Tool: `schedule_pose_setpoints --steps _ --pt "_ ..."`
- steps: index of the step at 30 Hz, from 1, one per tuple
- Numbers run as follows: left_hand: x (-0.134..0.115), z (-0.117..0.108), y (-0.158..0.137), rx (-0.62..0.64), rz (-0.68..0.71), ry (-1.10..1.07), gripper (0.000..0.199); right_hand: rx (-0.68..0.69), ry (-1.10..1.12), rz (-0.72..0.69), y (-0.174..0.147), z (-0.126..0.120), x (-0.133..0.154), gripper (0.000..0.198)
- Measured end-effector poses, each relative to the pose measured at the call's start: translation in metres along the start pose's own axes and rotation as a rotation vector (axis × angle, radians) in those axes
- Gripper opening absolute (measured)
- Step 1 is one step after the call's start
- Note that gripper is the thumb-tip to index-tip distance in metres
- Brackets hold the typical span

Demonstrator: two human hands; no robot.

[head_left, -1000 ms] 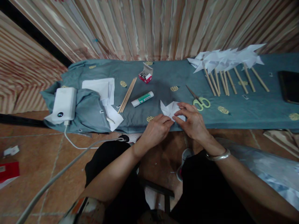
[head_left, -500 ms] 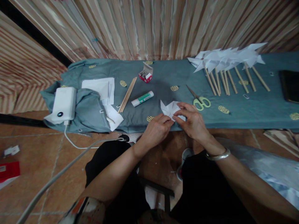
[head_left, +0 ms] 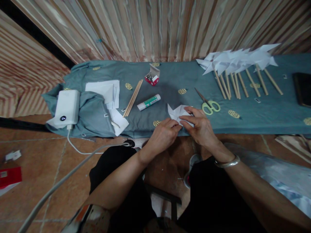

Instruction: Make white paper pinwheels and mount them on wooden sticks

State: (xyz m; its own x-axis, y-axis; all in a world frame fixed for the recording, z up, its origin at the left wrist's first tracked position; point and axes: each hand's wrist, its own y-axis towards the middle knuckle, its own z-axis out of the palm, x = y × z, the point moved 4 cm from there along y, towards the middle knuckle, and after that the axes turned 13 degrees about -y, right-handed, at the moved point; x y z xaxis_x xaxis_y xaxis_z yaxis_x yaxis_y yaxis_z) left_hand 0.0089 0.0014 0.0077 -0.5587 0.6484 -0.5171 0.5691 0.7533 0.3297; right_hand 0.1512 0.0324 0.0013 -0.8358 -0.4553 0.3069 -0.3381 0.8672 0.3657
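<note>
A white paper pinwheel (head_left: pixel 177 112) with folded blades is held between my two hands at the near edge of the cloth. My left hand (head_left: pixel 163 135) pinches its lower left edge, fingers closed. From the right, my right hand (head_left: pixel 199 125) grips the pinwheel, with thumb and fingers pressed on its middle and right side. My fingers cover part of the paper. Green-handled scissors (head_left: pixel 210 107) lie just beyond my right hand, blades pointing away. A glue stick (head_left: pixel 148 102) rests on the cloth to the upper left of the pinwheel.
An open red box (head_left: pixel 152 77) of small metal pins sits farther back. Several wooden sticks (head_left: pixel 133 98) lie beside paper sheets (head_left: pixel 116 94). At left is a white power bank (head_left: pixel 67 107) with a cable. Finished pinwheels (head_left: pixel 239 61) on sticks are lined up at right, near a dark device (head_left: pixel 302 89).
Both hands keep their hold on the pinwheel with almost no movement. The whole view has shifted very slightly.
</note>
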Motion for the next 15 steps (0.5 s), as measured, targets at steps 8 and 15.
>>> schedule_pose_setpoints --steps 8,15 --pt "0.000 0.000 0.000 0.018 -0.021 -0.010 0.019 0.040 -0.150 -0.068 -0.008 0.001 0.013 0.034" --pt "0.001 0.000 0.000 0.047 -0.046 -0.020 0.020 0.065 -0.212 -0.083 -0.010 0.003 0.018 0.035"
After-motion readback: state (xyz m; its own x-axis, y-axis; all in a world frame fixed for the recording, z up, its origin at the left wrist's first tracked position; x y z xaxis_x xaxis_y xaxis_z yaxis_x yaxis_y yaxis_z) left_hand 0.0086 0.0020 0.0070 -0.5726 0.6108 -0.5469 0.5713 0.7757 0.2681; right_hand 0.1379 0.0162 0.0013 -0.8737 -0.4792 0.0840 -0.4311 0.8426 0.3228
